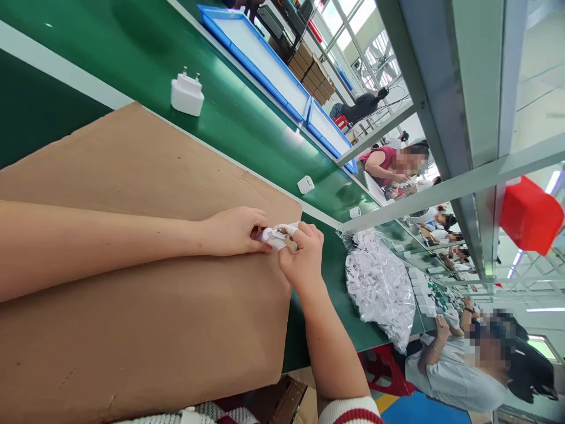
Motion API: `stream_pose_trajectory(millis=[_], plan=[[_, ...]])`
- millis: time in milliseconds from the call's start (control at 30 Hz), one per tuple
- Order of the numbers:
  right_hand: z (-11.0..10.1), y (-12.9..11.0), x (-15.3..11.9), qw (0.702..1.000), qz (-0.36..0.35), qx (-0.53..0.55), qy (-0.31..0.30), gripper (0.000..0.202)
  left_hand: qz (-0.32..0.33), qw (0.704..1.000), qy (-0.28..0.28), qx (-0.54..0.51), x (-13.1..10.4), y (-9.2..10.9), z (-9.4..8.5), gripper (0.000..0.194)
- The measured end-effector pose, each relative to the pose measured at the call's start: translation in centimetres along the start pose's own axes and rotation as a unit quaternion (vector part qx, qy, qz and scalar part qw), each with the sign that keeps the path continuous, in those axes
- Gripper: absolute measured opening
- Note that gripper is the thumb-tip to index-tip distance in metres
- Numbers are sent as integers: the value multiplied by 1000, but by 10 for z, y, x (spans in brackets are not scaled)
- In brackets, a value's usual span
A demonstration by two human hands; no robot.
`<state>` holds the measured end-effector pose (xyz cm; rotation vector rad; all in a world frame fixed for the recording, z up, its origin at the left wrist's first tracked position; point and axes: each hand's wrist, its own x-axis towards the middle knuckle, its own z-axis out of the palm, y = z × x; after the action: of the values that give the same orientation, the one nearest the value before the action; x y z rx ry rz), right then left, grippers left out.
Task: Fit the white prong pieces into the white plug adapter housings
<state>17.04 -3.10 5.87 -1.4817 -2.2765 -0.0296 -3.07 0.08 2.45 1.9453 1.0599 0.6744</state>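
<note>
My left hand (pixel 233 231) and right hand (pixel 305 253) meet over the right-hand edge of a brown cardboard sheet (pixel 176 330). Both are closed on a small white plastic piece (pixel 272 237): it sits in the gap between my two sets of fingertips, the left thumb and fingers pinching one end and the right ones closed about the other. The piece is white and smooth, with a rounded edge showing; my fingers hide much of it, so its full shape I cannot tell. A white covering (pixel 289 228) wraps at least one finger of my right hand.

Past the cardboard runs a shiny green belt (pixel 247 123). A white plug (pixel 187 94) stands on it with two prongs up, and farther along is a smaller white block (pixel 305 185). Just beyond my right hand, a clear plastic bag (pixel 379 282) bulges with white parts on the green surface. Past the belt lie blue-rimmed trays (pixel 260 56). Beyond the bag, a co-worker in a grey shirt (pixel 454 371) sits with hands raised to the bench.
</note>
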Motion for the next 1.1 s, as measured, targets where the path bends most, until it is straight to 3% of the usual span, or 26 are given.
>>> stream_pose_trajectory(millis=[133, 200, 300, 367, 567, 700, 833, 967, 1033, 1100], plan=[[12, 1, -2, 980, 106, 165, -25, 17, -3, 999, 1, 38, -3, 5, 3, 48], [22, 3, -5, 957, 140, 252, 10, 16, -4, 999, 16, 49, -4, 5, 7, 53], [35, 7, -9, 951, 144, 262, 77, 15, -11, 998, 41, 49, -5, -2, 15, 70], [37, 9, -11, 951, 137, 265, 75, 15, -17, 997, 57, 56, -7, -7, 20, 86], [33, 14, -10, 966, 111, 227, 46, 13, 75, 976, 78, 188, -12, -10, 22, 73], [36, 9, -10, 956, 99, 269, 58, 10, 73, 966, 81, 236, -15, -3, 21, 72], [36, 10, -8, 963, 99, 244, 61, 11, 39, 978, 66, 193, -15, 4, 20, 65], [15, 41, 1, 961, 168, 187, 118, 32, -30, 989, 76, 124, -2, 4, 3, 63], [-5, 68, 5, 942, 270, 111, 168, 38, -69, 982, 123, 123, 14, 0, -17, 64], [-26, 96, 7, 909, 380, 17, 172, 44, -110, 967, 171, 155, 35, -10, -42, 65]])
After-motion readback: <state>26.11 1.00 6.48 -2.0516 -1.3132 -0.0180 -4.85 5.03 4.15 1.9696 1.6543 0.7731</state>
